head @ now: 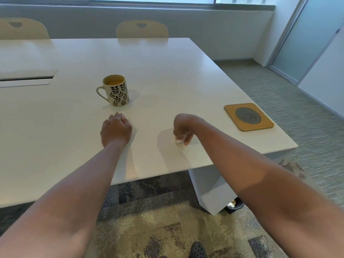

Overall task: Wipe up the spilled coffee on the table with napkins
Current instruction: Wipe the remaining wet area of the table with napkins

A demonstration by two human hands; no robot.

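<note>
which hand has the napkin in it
The right hand, nearer the cork coaster. Its fingers pinch a crumpled napkin against the table. The left hand is a closed fist below the mug, with nothing visible in it.

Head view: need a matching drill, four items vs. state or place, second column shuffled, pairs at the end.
Column 1:
1. mug
2. coaster
3. left hand
4. right hand

Column 2:
A. fist resting on the table, nothing in it
B. near the table's right edge, nothing on it
C. upright, coffee inside, handle to the left
D. fingers closed on a crumpled napkin, pressed to the table

Pairs: 1-C, 2-B, 3-A, 4-D
</note>
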